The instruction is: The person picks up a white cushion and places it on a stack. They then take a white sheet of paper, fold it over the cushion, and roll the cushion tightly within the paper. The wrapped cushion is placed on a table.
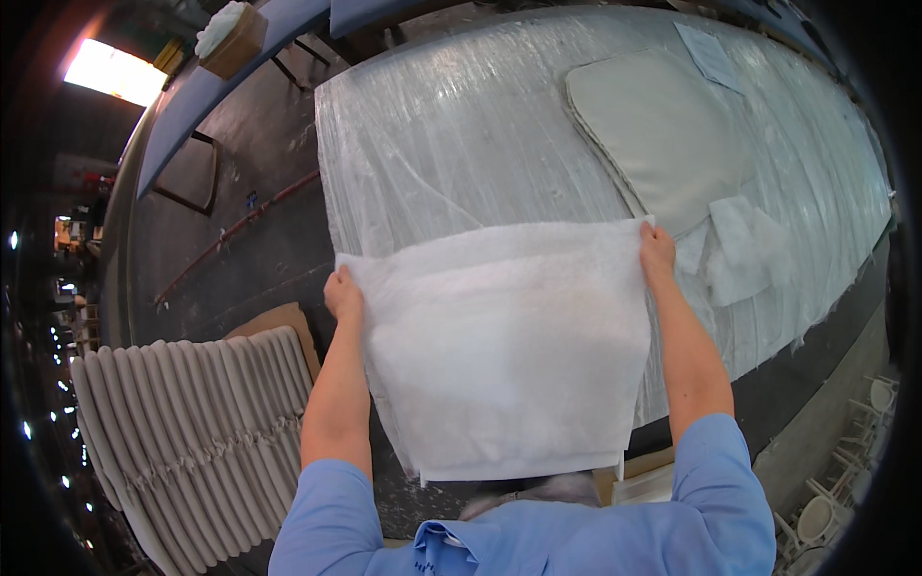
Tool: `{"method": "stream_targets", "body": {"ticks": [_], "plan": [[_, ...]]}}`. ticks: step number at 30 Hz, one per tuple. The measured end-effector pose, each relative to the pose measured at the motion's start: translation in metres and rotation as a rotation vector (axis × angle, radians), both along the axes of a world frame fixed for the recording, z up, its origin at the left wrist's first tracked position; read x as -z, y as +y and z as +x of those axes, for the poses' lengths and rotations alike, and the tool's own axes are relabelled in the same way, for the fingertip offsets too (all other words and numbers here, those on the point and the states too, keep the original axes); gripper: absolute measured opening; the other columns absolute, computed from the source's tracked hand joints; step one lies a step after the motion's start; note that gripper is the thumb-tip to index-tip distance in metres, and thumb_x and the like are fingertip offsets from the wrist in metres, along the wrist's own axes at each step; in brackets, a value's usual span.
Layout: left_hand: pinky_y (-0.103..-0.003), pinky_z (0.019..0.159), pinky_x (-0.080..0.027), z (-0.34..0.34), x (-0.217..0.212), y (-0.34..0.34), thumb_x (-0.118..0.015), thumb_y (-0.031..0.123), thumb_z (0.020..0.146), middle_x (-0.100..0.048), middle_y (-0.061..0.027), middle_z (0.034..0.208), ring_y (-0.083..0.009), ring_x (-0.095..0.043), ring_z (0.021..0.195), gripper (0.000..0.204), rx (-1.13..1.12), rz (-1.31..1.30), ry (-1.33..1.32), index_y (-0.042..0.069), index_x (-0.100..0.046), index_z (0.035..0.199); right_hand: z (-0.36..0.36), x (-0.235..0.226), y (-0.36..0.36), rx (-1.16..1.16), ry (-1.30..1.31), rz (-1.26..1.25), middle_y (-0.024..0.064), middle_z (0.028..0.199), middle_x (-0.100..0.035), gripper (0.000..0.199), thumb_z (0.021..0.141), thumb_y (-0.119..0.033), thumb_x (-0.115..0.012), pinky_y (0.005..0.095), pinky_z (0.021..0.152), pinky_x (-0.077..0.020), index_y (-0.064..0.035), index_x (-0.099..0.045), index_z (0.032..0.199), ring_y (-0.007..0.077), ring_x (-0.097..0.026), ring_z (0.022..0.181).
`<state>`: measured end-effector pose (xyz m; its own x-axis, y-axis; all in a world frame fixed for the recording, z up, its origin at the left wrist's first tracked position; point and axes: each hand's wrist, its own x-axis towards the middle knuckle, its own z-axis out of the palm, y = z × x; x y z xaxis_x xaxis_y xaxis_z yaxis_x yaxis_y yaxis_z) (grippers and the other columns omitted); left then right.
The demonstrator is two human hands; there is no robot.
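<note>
You have one big, soft white sheet (499,336) in front of you, above the near end of the plastic-covered tabletop (451,144). Your left hand (344,294) pinches its top left corner. Your right hand (657,253) pinches its top right corner. Your hands are far apart, so the sheet is spread wide between them, and its top edge bends up a little in the middle.

At the bottom, near your tummy, you can see a straight white edge (519,472) with a short white post at each end. It looks like the sheet lies over some white part there, but the sheet hides most of it, so I can't tell how well they fit.

I think you are partway through with this one. The spreading looks mostly done. Letting go of the corners is not done yet, and the sides hang loose, with nothing to show they are fixed down.

Past your right hand, a stack of flat grey pads (663,134) lies on the plastic, with torn white scraps (744,252) beside it. To your left sits a row of puffy grey pieces (202,432). I can't tell if those are finished or waiting.
</note>
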<state>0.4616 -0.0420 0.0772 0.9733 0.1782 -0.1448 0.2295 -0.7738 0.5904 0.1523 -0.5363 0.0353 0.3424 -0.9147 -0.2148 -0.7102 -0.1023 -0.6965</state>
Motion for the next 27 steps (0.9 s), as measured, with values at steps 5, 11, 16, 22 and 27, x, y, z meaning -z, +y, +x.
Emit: {"method": "stream_targets", "body": {"ticks": [5,11,16,22,27], "plan": [[-0.03,0.059,-0.047,-0.037,-0.028,-0.01,-0.059,0.053,0.102,-0.066,-0.0051,0.092,-0.0139,-0.059,0.071,0.047,-0.001,-0.643,0.305,0.012,-0.055,0.124,-0.014,-0.025,0.029,0.02,-0.357,0.379,0.0004,0.084,-0.063,0.043,0.101,-0.047,-0.061,0.0305,0.064,-0.0437,-0.0059,-0.069,0.108,0.0119,-0.052,0.069],[-0.027,0.06,-0.045,-0.153,-0.033,0.072,-0.076,0.047,0.091,-0.062,-0.0031,0.088,-0.0125,-0.057,0.071,0.052,0.091,-0.299,0.585,0.006,-0.058,0.118,-0.126,-0.065,0.103,-0.066,-0.025,0.49,0.0016,0.089,-0.063,0.042,0.098,-0.043,-0.067,0.0289,0.067,-0.0463,-0.0067,-0.066,0.119,0.0125,-0.056,0.076],[-0.031,0.071,-0.053,-0.247,-0.021,0.11,-0.075,0.028,0.095,-0.068,-0.0054,0.096,-0.0141,-0.065,0.082,0.035,0.23,-0.347,0.563,0.001,-0.064,0.115,-0.228,-0.061,0.197,-0.156,0.074,0.411,0.0055,0.087,-0.065,0.039,0.094,-0.035,-0.074,0.0323,0.073,-0.0513,-0.0008,-0.066,0.111,0.0165,-0.061,0.076],[-0.035,0.091,-0.054,-0.272,-0.04,0.119,-0.066,0.024,0.103,-0.072,-0.0094,0.115,-0.0181,-0.067,0.102,0.033,0.046,-0.856,0.56,0.0,-0.064,0.125,-0.258,-0.073,0.227,0.088,-0.202,0.411,0.0053,0.085,-0.069,0.024,0.097,-0.022,-0.067,0.0343,0.072,-0.049,0.0007,-0.066,0.103,0.016,-0.062,0.077],[-0.034,0.087,-0.052,-0.3,-0.034,0.123,-0.059,0.026,0.106,-0.073,-0.0081,0.111,-0.0185,-0.067,0.095,0.037,0.02,-0.765,0.623,-0.002,-0.064,0.13,-0.259,-0.067,0.242,0.055,-0.04,0.104,0.004,0.079,-0.062,0.024,0.103,-0.025,-0.06,0.0329,0.068,-0.045,-0.0009,-0.062,0.1,0.0113,-0.054,0.074]]}}
